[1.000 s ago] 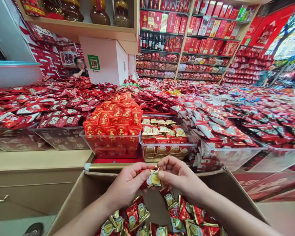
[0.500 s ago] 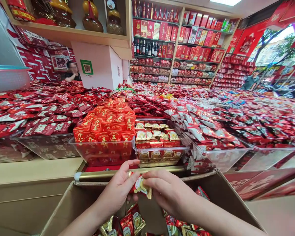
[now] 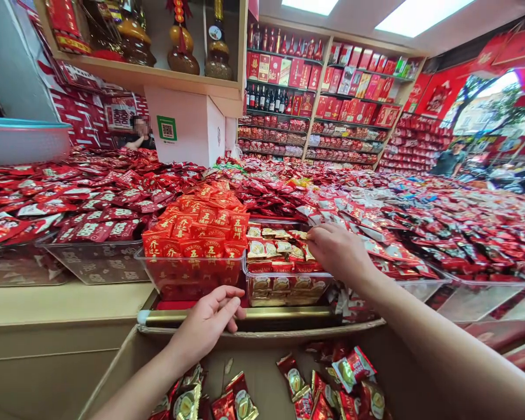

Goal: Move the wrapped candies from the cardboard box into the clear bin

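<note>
My right hand (image 3: 339, 254) reaches over the right side of a clear bin (image 3: 289, 286) of red and gold durian candies (image 3: 273, 248). Its fingers are pinched at a candy packet by the bin's back right part. Above the near edge of a cardboard box (image 3: 262, 333), my left hand (image 3: 214, 318) hovers with fingers curled loosely and nothing in them. Loose red and gold candies (image 3: 295, 379) lie inside the box below both arms.
A clear bin heaped with orange-red packets (image 3: 196, 227) stands left of the durian bin. White and red packets (image 3: 363, 227) fill the bin to the right. A person (image 3: 450, 158) is at the back right, another (image 3: 140, 133) at the back left.
My right hand has moved up and forward from beside my left hand to the durian bin. The candy between my hands is gone from there, and my left hand has let go.
</note>
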A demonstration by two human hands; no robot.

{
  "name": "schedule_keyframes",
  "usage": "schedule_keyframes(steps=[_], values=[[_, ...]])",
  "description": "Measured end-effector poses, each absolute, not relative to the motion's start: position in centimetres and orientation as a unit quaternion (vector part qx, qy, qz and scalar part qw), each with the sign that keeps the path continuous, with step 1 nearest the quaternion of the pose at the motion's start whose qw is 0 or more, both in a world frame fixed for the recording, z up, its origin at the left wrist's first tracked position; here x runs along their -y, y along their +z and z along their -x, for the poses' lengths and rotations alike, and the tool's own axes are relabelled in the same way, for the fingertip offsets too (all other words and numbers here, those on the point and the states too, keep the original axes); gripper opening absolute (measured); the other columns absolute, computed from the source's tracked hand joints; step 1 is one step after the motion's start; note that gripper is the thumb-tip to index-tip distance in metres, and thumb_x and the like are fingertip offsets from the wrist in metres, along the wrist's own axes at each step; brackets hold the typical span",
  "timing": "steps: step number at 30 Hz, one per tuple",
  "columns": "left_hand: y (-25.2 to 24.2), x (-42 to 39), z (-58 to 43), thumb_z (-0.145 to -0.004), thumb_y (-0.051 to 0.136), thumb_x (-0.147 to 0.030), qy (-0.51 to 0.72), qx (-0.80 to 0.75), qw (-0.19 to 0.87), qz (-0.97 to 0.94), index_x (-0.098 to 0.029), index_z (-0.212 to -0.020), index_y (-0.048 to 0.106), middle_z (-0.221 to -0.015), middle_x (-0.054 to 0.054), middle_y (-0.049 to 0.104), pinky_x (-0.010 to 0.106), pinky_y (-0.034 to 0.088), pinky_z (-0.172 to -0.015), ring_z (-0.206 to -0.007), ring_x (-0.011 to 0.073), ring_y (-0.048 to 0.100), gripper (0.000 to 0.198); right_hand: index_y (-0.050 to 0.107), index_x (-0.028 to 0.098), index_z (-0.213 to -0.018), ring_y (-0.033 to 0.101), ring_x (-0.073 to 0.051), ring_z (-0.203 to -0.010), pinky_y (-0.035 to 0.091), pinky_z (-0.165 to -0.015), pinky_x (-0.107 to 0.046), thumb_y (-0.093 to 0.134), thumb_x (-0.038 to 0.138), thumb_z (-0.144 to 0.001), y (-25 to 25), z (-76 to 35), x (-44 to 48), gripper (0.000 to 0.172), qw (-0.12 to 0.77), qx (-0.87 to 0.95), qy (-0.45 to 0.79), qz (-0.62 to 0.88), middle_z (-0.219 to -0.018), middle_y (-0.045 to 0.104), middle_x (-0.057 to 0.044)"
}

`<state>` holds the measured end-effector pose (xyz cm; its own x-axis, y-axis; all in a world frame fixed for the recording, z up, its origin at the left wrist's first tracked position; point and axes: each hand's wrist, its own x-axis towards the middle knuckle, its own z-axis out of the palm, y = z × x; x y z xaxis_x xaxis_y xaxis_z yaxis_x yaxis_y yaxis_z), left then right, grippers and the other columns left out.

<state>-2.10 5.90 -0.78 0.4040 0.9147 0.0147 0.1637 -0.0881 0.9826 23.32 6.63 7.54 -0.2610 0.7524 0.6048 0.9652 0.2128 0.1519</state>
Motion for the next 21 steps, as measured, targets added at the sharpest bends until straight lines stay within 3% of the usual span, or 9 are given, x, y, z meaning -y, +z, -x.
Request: schedule_keyframes(steps=[3, 10, 18, 21], values=[[-0.7, -5.6, 2.1, -0.078, 0.047, -0.034, 0.346, -0.406, 0.534, -0.656, -0.017, -0.094, 0.052, -0.071, 0.001, 0.06, 0.022, 0.038, -0.052, -0.057, 0.0115, 0.052, 0.023, 0.058, 0.016, -0.07, 0.052, -0.016, -0.074, 0.036, -0.063, -0.024, 0.04, 0.02, -0.079, 7.1, -23.4, -7.9, 0.02, 0.13, 0.755, -0.254, 0.59, -0.073, 0.06, -0.006], [-0.7, -5.6, 2.2, -0.078, 0.047, -0.033, 0.337, -0.386, 0.537, -0.67, -0.017, -0.091, 0.053, -0.07, 0.001, 0.059, 0.024, 0.04, -0.057, -0.059, 0.0118, 0.051, 0.021, 0.059, 0.016, -0.069, 0.053, -0.016, -0.076, 0.037, -0.065, -0.024, 0.043, 0.019, -0.078, 6.4, -23.6, -8.3, 0.019, 0.06, 0.778, -0.227, 0.583, -0.078, 0.06, -0.006], [-0.9, -5.7, 2.3, -0.08, 0.045, -0.03, 0.322, -0.385, 0.534, -0.681, -0.017, -0.092, 0.052, -0.073, 0.001, 0.059, 0.024, 0.04, -0.06, -0.06, 0.0113, 0.051, 0.019, 0.065, 0.015, -0.078, 0.056, -0.015, -0.078, 0.038, -0.073, -0.024, 0.049, 0.019, -0.074, 7.0, -24.4, -10.1, 0.017, 0.056, 0.838, -0.097, 0.533, -0.079, 0.064, -0.005], [-0.7, -5.6, 2.3, -0.08, 0.046, -0.03, 0.318, -0.391, 0.529, -0.683, -0.017, -0.092, 0.052, -0.073, 0.001, 0.06, 0.024, 0.04, -0.061, -0.061, 0.0115, 0.051, 0.018, 0.064, 0.014, -0.078, 0.055, -0.016, -0.076, 0.039, -0.07, -0.025, 0.047, 0.02, -0.075, 8.6, -23.9, -8.9, 0.018, 0.114, 0.821, -0.096, 0.551, -0.08, 0.063, -0.006]])
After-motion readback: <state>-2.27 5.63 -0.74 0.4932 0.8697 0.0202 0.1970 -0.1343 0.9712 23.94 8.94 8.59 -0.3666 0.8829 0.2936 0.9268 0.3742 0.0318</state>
